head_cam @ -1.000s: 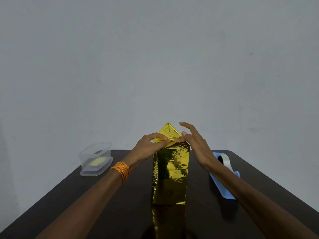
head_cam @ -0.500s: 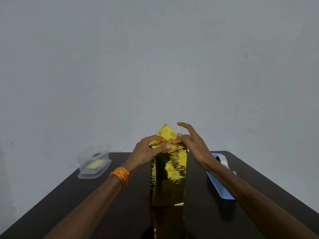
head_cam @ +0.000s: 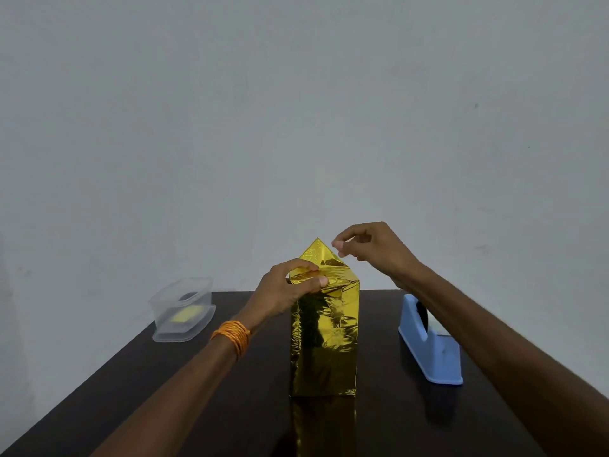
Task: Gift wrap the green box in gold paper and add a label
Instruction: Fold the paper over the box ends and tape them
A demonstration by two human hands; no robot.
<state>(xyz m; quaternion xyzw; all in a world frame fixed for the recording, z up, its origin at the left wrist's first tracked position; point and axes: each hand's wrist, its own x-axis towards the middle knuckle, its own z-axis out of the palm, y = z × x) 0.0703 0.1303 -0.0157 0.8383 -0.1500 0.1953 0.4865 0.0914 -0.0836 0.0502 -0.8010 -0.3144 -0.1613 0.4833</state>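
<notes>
The box wrapped in gold paper stands upright in the middle of the dark table; no green shows. At its top a triangular gold flap points straight up. My left hand grips the top left of the box, its thumb pressing a folded flap down on the near face. My right hand hovers just right of the flap's tip, apart from the paper, with fingertips curled together and nothing visible between them.
A light blue tape dispenser stands to the right of the box. A clear plastic container with a yellow piece inside sits at the far left of the table. A grey wall rises right behind the table's far edge.
My right hand has lifted off the top fold and moved up and to the right, its fingers now curled. My left hand stays on the box top.
</notes>
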